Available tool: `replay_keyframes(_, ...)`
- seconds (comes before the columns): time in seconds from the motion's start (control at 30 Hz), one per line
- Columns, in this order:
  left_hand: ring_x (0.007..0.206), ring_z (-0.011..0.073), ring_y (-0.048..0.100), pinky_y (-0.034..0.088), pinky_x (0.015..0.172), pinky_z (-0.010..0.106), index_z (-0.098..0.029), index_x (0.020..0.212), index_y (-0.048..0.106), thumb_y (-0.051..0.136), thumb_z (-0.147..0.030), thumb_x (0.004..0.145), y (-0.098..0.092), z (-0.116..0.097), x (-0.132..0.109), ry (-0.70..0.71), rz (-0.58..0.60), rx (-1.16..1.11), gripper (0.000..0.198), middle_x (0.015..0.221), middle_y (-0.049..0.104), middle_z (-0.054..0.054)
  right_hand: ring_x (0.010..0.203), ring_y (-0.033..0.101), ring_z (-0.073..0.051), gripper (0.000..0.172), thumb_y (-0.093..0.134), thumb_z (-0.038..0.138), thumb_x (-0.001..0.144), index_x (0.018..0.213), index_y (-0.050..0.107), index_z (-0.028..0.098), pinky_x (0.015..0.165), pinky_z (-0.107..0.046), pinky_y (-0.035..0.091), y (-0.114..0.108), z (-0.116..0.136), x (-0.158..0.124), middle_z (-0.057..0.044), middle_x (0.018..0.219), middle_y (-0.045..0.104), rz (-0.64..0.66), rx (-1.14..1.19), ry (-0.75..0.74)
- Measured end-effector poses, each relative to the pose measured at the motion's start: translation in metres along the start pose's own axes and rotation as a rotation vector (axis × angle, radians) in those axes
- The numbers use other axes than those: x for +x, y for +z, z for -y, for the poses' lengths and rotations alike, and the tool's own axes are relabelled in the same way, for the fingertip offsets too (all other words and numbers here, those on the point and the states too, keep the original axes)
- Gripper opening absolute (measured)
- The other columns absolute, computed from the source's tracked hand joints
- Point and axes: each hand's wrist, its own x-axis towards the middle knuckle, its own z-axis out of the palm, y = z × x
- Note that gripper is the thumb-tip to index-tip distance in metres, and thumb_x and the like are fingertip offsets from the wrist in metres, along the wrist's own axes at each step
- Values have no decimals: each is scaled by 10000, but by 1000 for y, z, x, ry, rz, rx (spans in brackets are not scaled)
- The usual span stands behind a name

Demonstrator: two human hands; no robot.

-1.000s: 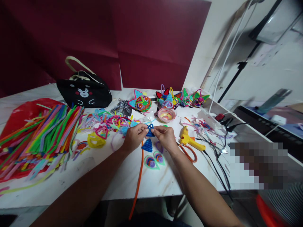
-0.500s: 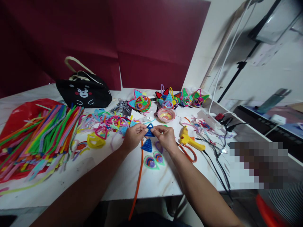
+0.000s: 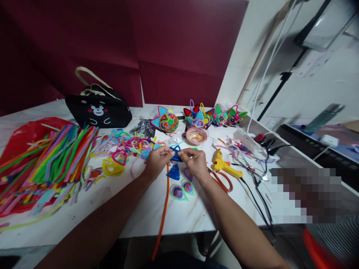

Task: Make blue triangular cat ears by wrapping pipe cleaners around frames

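Between my hands is a blue pipe-cleaner triangle (image 3: 176, 157), its lower part filled with rows and its top an open outline. My left hand (image 3: 157, 161) pinches its left side, and my right hand (image 3: 195, 161) grips the right side with thumb and finger. Just below lies a second blue triangle (image 3: 173, 172), filled in. Two teardrop eye shapes (image 3: 179, 192) with pale green rims and purple centres rest nearer me. A purple loop (image 3: 188, 173) is partly covered by my right hand. One long orange pipe cleaner (image 3: 163, 213) runs down past the table's front edge.
Pipe cleaners (image 3: 56, 157) lie heaped on red plastic at left, near a black bag (image 3: 98, 108). Right of my hands are orange-handled scissors (image 3: 224, 182), a yellow glue gun (image 3: 227, 166) and cables (image 3: 259, 198). A pink bowl (image 3: 196, 136) and several colourful animal heads (image 3: 168, 121) stand behind.
Both hands keep their pinch on the blue triangle, with only a very slight shift of the fingers. The whole view has drifted a little; the other things lie as before.
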Motion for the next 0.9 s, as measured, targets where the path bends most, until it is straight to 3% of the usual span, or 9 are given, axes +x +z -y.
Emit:
replay_keyframes(0.2,430,97,553,407,425,184,-142,750,584,677,-307,674,-1,2,0,8,33,22,204,520,604,-28,555,538,-128,226,587,336,753,727,701,143,533,-225,385,-2,3,0,-16,627,648,6,-27,22)
replay_keyframes(0.63,419,81,508,413,437,192,-150,719,567,677,-312,655,-1,-1,-1,-6,50,57,206,542,556,-47,451,380,-77,214,613,343,702,660,655,138,441,-209,291,-1,-3,4,29,508,518,57,105,113)
replay_keyframes(0.9,468,103,530,461,454,221,-150,752,588,608,-400,718,-4,0,3,-102,88,-29,253,589,527,-31,467,447,-86,146,671,282,618,609,631,143,483,-222,349,-3,0,6,21,520,568,65,332,217)
